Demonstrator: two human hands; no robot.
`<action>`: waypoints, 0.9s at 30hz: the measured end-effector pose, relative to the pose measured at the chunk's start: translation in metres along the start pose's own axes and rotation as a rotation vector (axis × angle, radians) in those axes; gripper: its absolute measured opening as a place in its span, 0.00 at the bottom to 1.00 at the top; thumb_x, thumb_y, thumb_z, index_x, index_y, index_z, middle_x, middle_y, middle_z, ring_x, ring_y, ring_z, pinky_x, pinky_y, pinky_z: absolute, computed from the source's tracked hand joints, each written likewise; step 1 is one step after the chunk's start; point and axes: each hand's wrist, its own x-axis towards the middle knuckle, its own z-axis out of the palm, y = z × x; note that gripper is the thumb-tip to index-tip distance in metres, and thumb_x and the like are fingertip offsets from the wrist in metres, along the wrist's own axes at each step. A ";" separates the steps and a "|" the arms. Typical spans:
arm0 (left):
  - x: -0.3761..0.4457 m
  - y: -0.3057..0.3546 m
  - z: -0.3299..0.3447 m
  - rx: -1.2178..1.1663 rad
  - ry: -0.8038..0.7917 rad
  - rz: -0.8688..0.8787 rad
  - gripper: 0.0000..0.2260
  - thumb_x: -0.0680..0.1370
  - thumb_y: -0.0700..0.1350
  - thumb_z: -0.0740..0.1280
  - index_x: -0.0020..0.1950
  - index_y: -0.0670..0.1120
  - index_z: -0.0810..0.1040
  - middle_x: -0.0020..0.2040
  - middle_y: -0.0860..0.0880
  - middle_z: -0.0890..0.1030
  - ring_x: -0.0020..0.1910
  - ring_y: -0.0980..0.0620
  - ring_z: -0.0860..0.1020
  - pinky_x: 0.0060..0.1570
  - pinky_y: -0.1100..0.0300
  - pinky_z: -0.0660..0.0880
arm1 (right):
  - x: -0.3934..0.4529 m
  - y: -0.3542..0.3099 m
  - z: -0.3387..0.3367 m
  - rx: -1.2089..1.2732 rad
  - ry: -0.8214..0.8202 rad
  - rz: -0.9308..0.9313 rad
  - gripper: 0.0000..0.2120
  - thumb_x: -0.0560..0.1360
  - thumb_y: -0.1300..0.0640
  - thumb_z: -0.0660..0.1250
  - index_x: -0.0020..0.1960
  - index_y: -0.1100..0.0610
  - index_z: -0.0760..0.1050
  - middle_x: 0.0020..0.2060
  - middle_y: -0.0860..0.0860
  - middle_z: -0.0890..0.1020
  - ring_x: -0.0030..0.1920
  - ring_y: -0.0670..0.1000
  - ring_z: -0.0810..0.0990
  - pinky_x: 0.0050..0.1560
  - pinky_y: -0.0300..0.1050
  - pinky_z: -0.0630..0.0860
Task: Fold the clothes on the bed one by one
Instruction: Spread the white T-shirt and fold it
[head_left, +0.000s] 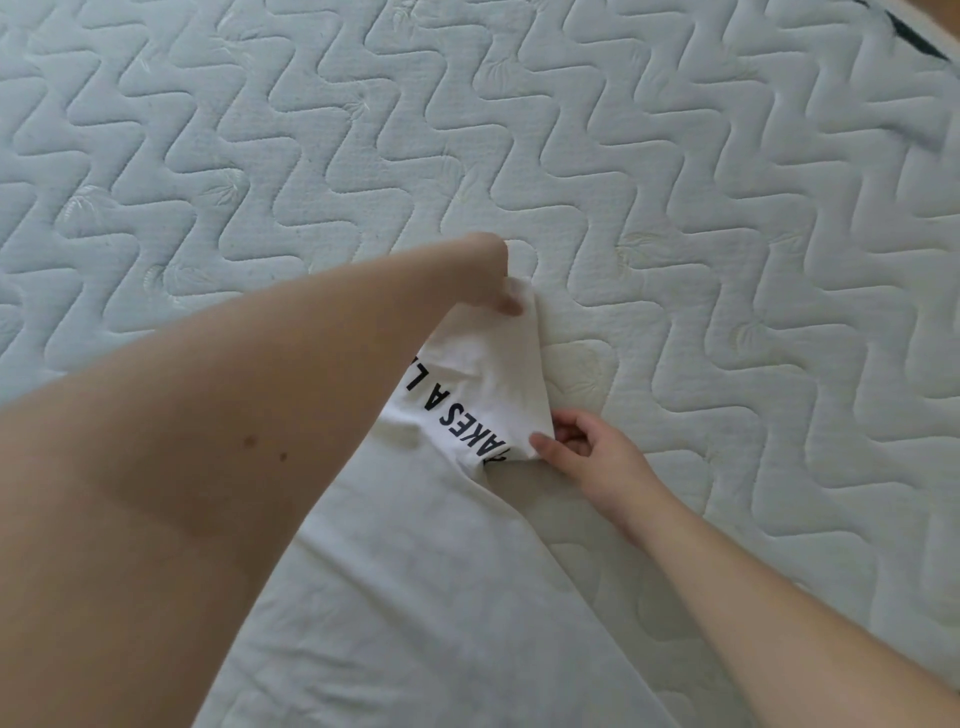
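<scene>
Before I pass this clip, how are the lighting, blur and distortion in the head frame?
Head view: soft, even light, no glare; faint shadow under the white T-shirt near the right hand. Wide-angle bending curves the mattress quilting toward the edges; top right corner smeared. Left hand slightly soft; shirt lettering sharp.

White garment (415, 597): soft matt cloth, thin, light creasing; folded-over flap toward top carries black printed lettering (457, 421), flat, matt, sharp-edged.

Mattress (675, 208), all round garment: pale quilted cloth, matt, padded; stitched zigzag channels give raised, puffy relief; faint woven leaf motifs between channels; fine speckled knit texture left of garment.

Dark strip (917, 36), far upper right of garment at mattress edge: material cannot be told, blurred.
</scene>
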 end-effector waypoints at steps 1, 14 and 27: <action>0.000 0.002 -0.001 0.047 -0.005 0.013 0.21 0.77 0.56 0.68 0.62 0.42 0.79 0.57 0.44 0.80 0.50 0.45 0.76 0.46 0.55 0.70 | 0.002 0.000 0.001 -0.048 0.027 0.020 0.12 0.73 0.49 0.74 0.55 0.51 0.79 0.46 0.54 0.83 0.45 0.51 0.81 0.48 0.44 0.76; -0.028 0.014 0.053 -0.351 0.581 -0.023 0.11 0.81 0.51 0.62 0.62 0.50 0.74 0.59 0.49 0.76 0.61 0.46 0.71 0.62 0.51 0.65 | 0.005 0.003 0.004 -0.151 0.081 0.048 0.16 0.74 0.49 0.72 0.42 0.62 0.75 0.36 0.52 0.74 0.37 0.49 0.71 0.37 0.45 0.67; -0.147 0.001 0.194 -0.204 0.657 -0.015 0.29 0.67 0.50 0.76 0.67 0.51 0.72 0.66 0.47 0.74 0.66 0.46 0.69 0.61 0.52 0.64 | 0.007 -0.014 0.017 0.013 0.144 0.163 0.17 0.76 0.43 0.66 0.47 0.58 0.77 0.47 0.56 0.83 0.49 0.58 0.80 0.51 0.54 0.76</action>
